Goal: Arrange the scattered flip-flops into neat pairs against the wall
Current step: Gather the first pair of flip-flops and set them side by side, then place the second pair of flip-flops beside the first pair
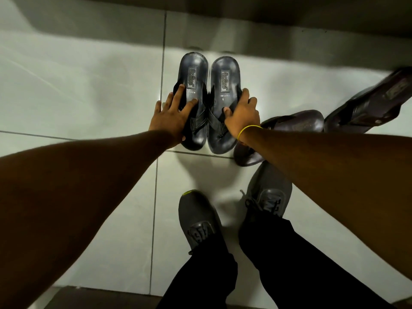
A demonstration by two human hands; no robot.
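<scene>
Two black flip-flops lie side by side on the pale tiled floor, heels toward the wall (pixel 223 10). My left hand (pixel 170 118) rests on the left black flip-flop (pixel 194 70), fingers spread over its strap and sole. My right hand (pixel 242 112), with a yellow band at the wrist, grips the strap side of the right black flip-flop (pixel 225 74). A brown flip-flop (pixel 296 121) lies skewed just right of my right wrist, partly under my forearm. Another brown flip-flop (pixel 376 101) lies tilted at the far right edge.
My two grey sneakers (pixel 196 217) (pixel 267 192) stand on the tiles just behind the black pair, the right one close to the nearer brown flip-flop. Bare tiled floor (pixel 78 85) stretches to the left. A dark step or mat edge (pixel 100 297) runs along the bottom.
</scene>
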